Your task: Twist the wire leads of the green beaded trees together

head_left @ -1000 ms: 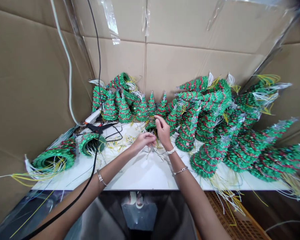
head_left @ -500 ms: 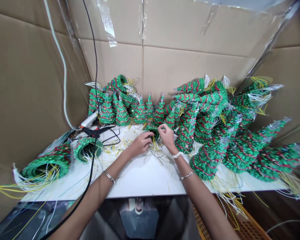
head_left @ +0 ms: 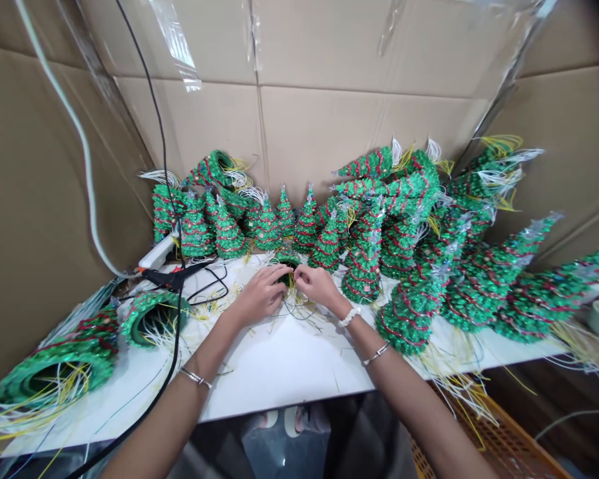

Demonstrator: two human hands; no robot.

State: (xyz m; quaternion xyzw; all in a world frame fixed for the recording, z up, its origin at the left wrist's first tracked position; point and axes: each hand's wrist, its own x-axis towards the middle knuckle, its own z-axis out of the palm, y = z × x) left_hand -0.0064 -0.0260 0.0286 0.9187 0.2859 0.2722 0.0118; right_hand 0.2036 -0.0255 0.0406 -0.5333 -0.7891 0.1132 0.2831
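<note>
A small green tinsel Christmas tree lies at the middle of the white table, its hollow base facing me. Thin yellow wires come out of that opening between my hands. My left hand is at the left of the opening, its fingers bent and closed on the wires. From the right, my right hand pinches at the same wires, thumb and forefinger together. The fingertips of both hands nearly meet, and they partly hide the tree and the wire ends.
Finished-looking trees crowd the back and right of the table. Two hollow trees trailing wires lie at left. A black cable hangs in front, near a power strip. Wire scraps litter the surface; an orange crate stands below right.
My right hand has come down and left from a raised pinch to the wires, closer to my left hand. The whole view has shifted, with things lying farther left.
</note>
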